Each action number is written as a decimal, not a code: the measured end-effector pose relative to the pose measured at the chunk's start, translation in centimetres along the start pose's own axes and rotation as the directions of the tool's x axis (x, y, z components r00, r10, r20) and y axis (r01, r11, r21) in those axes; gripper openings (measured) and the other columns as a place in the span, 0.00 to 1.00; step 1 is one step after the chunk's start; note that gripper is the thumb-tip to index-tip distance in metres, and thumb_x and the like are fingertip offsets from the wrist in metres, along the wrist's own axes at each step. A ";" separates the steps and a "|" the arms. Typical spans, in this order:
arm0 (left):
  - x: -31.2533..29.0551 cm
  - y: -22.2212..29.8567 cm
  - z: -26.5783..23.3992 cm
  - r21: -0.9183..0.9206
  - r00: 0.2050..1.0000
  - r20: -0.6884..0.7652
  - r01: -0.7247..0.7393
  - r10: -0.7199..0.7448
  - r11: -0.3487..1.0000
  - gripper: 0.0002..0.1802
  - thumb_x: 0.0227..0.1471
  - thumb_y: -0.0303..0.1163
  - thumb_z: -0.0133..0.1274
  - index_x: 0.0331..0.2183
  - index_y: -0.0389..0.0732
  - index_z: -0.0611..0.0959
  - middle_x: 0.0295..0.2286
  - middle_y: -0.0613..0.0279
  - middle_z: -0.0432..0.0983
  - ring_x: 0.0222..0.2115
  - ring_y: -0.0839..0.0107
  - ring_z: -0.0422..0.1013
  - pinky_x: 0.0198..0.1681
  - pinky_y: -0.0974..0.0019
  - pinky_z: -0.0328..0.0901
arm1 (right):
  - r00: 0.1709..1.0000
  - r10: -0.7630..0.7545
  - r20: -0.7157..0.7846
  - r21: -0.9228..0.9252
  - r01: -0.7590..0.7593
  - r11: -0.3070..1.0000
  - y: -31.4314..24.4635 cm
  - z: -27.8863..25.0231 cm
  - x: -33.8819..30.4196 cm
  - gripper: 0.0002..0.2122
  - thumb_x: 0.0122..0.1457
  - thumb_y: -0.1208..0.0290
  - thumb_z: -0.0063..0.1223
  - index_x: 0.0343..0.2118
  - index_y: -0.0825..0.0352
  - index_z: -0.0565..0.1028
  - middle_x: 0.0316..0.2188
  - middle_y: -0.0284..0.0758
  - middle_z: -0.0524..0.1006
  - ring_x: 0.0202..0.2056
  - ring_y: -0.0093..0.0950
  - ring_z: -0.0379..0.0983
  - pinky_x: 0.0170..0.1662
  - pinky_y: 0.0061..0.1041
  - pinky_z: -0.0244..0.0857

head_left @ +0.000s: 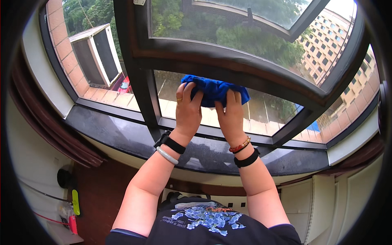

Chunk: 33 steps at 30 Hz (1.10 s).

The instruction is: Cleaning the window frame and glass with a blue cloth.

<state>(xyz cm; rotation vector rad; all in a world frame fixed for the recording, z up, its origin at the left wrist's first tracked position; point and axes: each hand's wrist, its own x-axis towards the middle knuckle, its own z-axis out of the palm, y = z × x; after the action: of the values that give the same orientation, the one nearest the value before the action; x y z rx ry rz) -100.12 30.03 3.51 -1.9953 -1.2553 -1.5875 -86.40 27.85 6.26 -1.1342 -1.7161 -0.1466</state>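
Note:
A bunched blue cloth point(216, 92) lies against the upper part of the lower window pane point(257, 116), just under the dark crossbar of the frame point(232, 73). My left hand point(189, 108) grips the cloth's left end, its fingers curled over the fabric. On the right part of the cloth, my right hand point(231, 116) presses with bent fingers and the thumb toward the middle. Both arms reach forward over the sill. The fingertips are partly sunk in the folds.
A dark polished sill point(196, 151) curves below the window. Above, an outward-tilted window sash point(253, 20) has a screen beside it. Brown curtains point(45, 118) hang at the left. An outdoor air-conditioner unit point(96, 55) stands outside; a white cabinet point(298, 200) is at lower right.

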 end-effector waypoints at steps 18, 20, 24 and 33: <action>-4.7 -3.8 -0.6 0.002 0.966 0.151 0.212 -0.210 0.977 0.13 0.37 0.17 0.50 0.31 0.38 0.79 0.41 0.54 0.67 0.43 0.51 0.63 0.46 0.56 0.63 | 0.960 0.117 0.254 -0.003 -0.120 0.993 1.2 5.1 -4.6 0.16 0.48 0.73 0.57 0.40 0.69 0.68 0.32 0.49 0.72 0.36 0.49 0.71 0.37 0.40 0.67; -1.3 -3.3 -2.3 0.017 0.993 -0.013 0.118 -0.118 0.993 0.19 0.36 0.14 0.50 0.35 0.37 0.79 0.42 0.52 0.66 0.46 0.51 0.62 0.49 0.55 0.61 | 0.985 0.079 0.152 0.092 -0.094 0.991 -1.0 4.0 -1.7 0.17 0.50 0.75 0.57 0.42 0.71 0.68 0.35 0.49 0.70 0.36 0.49 0.70 0.36 0.41 0.65; 2.9 -3.0 -3.9 -0.017 0.985 -0.162 0.054 -0.056 0.998 0.21 0.34 0.13 0.51 0.37 0.35 0.79 0.44 0.50 0.66 0.47 0.49 0.63 0.51 0.54 0.59 | 0.999 0.013 0.032 0.131 -0.018 0.991 -3.5 3.1 2.0 0.18 0.51 0.75 0.57 0.44 0.75 0.66 0.37 0.50 0.69 0.36 0.50 0.69 0.35 0.40 0.65; -0.7 -5.3 -2.8 0.113 0.999 0.008 0.047 -0.049 0.992 0.17 0.35 0.14 0.53 0.34 0.34 0.77 0.45 0.50 0.64 0.50 0.49 0.59 0.53 0.54 0.59 | 0.996 0.022 0.083 -0.003 -0.021 1.000 -2.8 6.3 -0.8 0.16 0.52 0.75 0.55 0.43 0.67 0.65 0.35 0.48 0.69 0.33 0.50 0.70 0.32 0.42 0.67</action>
<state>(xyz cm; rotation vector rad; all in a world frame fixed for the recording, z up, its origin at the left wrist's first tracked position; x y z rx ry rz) -105.92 30.86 2.43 -1.9200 -1.3750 -1.4938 -92.66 29.43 3.78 -1.1745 -1.7762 -0.0896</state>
